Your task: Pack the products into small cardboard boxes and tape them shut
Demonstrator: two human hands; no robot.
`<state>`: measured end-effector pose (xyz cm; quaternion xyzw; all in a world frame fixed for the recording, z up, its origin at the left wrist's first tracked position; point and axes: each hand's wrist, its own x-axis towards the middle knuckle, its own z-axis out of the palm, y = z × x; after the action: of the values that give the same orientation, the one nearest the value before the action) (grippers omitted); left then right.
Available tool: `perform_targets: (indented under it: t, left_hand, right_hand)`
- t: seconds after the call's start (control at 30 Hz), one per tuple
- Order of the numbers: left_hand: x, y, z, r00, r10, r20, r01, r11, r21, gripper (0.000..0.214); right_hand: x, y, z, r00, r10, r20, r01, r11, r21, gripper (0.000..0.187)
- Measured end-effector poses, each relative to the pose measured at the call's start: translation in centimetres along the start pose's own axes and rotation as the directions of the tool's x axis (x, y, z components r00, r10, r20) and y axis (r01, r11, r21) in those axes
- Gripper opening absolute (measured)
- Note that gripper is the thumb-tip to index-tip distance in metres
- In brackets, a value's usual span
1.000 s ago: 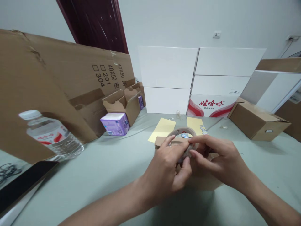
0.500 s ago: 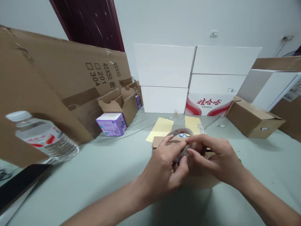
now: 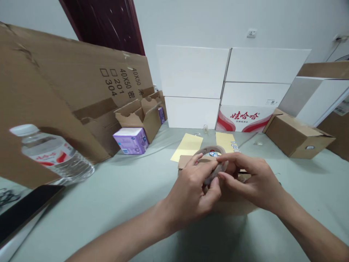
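Here we go: the left hand and the right hand are together over the desk, both still working a roll of brown packing tape. Against half a second ago they have barely shifted. The view itself has tipped a touch, so the whole room rides slightly higher in the frame.

The left fingers curl over the roll's left side, and the right fingers clench across it from the right, so both hands are gripping it. The roll stands tilted between them, just above a flat piece of cardboard.

Just beyond sit 2 yellow paper sheets, with white boxes stacked along the far side, one printed with a red logo. Off to the right, a small cardboard box rests on the desk. Over on the left we've got an open carton, a purple packet, a water bottle and a big cardboard sheet marked 40X50. Behind it all, a dark red door meets the pale wall.
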<state>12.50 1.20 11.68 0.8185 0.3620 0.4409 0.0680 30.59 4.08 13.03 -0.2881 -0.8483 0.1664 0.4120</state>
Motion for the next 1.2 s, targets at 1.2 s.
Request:
perform_targets:
  t: [1.2]
  left_hand:
    - [-0.4, -0.8, -0.6, 0.998, -0.026, 0.05, 0.036, 0.978, -0.205, 0.031]
  right_hand:
    - [0.3, -0.5, -0.8, 0.823, 0.53, 0.206, -0.55, 0.648, 0.527, 0.026]
